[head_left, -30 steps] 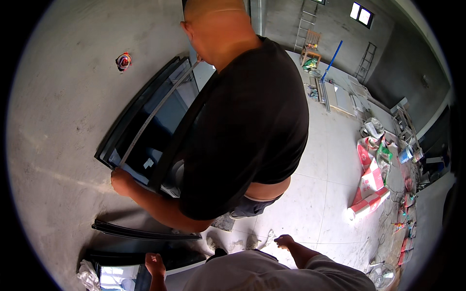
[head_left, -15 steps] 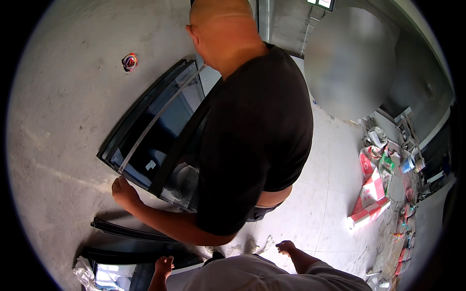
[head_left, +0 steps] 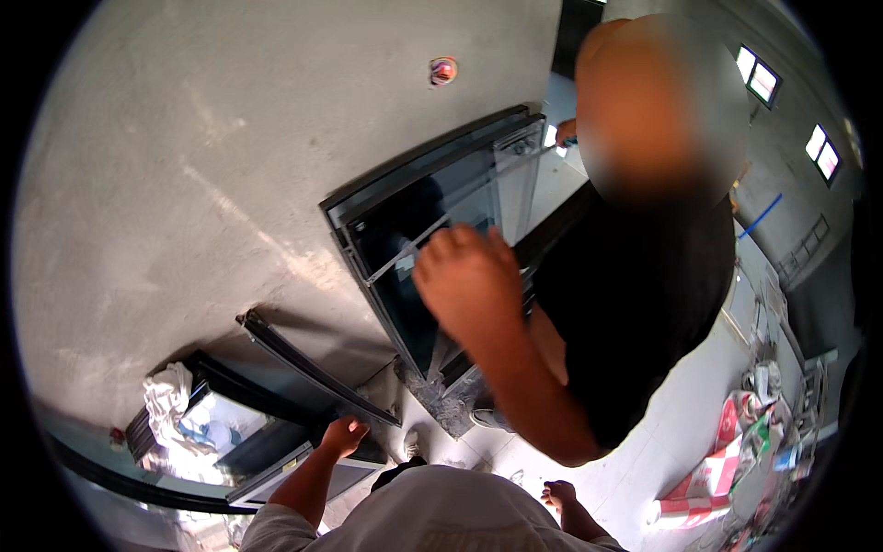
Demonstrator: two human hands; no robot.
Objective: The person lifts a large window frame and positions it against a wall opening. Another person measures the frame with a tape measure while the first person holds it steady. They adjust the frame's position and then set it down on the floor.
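Note:
My left hand point(head_left: 344, 436) has its fingers curled in, with nothing seen in them. It is close to the lower end of a long dark metal profile point(head_left: 317, 370); whether they touch I cannot tell. Low over the pale floor, my right hand point(head_left: 557, 495) hangs at my side, fingers loosely curled and no object visible. Ahead of me, a person in a black shirt point(head_left: 635, 313) stands by black-framed glass panels point(head_left: 432, 198) leaning on the wall. A measuring tape point(head_left: 402, 254) runs slantwise across the glass. The person's raised hand point(head_left: 469, 281) is in front of it, blurred.
At lower left are more dark-framed panes point(head_left: 221, 423) with a white cloth point(head_left: 167, 400) on them. Coloured wires poke from a wall hole point(head_left: 442, 71). A red-and-white roll of sheeting point(head_left: 694, 506) and clutter lie on the floor at right.
My view has swung left, so the scene sits farther right. The person has turned toward me and drawn one hand off the tape's near end. My left hand has come nearer the dark profile.

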